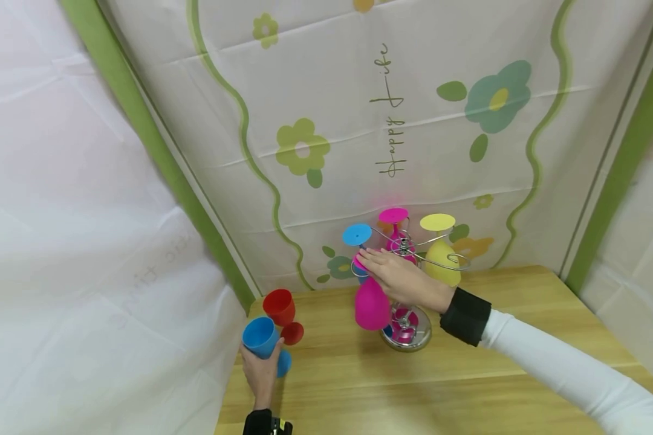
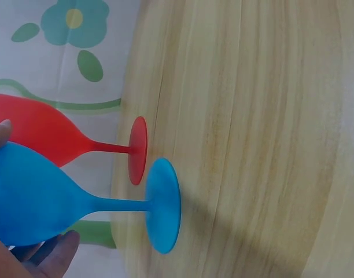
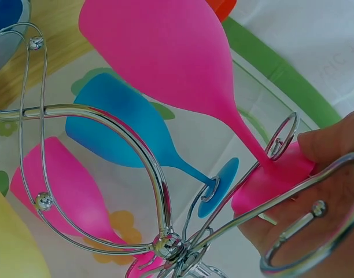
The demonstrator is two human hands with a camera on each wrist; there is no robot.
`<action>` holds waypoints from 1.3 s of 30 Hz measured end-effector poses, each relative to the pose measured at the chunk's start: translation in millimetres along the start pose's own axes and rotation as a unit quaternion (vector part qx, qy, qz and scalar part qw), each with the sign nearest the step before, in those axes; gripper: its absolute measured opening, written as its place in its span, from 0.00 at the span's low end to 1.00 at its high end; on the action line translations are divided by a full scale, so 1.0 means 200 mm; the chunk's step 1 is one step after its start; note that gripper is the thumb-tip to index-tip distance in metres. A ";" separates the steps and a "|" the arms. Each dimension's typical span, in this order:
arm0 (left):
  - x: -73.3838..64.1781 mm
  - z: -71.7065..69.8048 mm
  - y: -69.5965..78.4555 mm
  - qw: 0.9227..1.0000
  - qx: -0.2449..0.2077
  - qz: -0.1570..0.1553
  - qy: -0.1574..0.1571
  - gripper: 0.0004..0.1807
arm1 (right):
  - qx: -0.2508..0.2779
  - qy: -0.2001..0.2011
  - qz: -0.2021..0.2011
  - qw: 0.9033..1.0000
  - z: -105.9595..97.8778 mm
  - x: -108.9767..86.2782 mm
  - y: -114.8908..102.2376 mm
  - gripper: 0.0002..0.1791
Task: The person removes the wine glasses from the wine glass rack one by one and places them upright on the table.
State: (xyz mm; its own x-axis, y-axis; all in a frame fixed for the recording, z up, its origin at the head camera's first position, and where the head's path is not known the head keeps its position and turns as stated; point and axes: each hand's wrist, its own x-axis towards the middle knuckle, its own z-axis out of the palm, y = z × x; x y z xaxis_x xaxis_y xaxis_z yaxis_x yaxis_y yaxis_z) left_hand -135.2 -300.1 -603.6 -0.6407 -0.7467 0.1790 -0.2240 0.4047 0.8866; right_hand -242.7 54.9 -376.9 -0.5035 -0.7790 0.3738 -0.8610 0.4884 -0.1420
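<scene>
My left hand (image 1: 260, 373) grips the bowl of a blue goblet (image 2: 38, 194), which is upright with its mouth up. Whether its foot (image 2: 163, 205) touches the table cannot be told. Beside it stands a red goblet (image 1: 279, 307). My right hand (image 1: 405, 279) holds the foot of a pink goblet (image 1: 372, 305), thumb on one side and fingers on the other. This goblet is upside down at a wire arm of the chrome rack (image 3: 139, 142). Another blue goblet (image 3: 116, 124), a second pink goblet (image 3: 64, 185) and a yellow goblet (image 1: 443, 264) hang upside down from the rack.
The rack's round chrome base (image 1: 425, 339) stands on the wooden table (image 1: 348, 393). A printed cloth (image 1: 348, 90) rises behind the table, and white cloth walls (image 1: 87, 241) close in the sides. Curled wire arms (image 1: 457, 261) stick out around the rack's top.
</scene>
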 end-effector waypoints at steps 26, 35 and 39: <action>-0.09 -0.02 -0.02 1.000 -0.002 0.015 0.020 0.59 | -0.092 0.042 0.049 0.994 0.07 -0.11 -0.08 0.31; -0.12 -0.01 -0.04 1.000 0.004 -0.007 0.017 0.59 | -0.135 0.084 0.048 0.986 0.10 -0.11 -0.11 0.29; -0.14 -0.01 -0.05 1.000 0.015 -0.012 0.012 0.59 | -0.147 0.095 0.050 0.983 0.12 -0.12 -0.13 0.31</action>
State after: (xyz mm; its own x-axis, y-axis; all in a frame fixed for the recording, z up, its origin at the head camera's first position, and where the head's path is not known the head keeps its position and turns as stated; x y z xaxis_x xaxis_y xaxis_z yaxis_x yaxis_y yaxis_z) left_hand -112.4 -284.2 -616.4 -0.6174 -0.7684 0.1685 -0.2604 0.4017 0.8780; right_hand -209.5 51.0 -403.0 -0.5386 -0.6474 0.5393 -0.7352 0.6738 0.0746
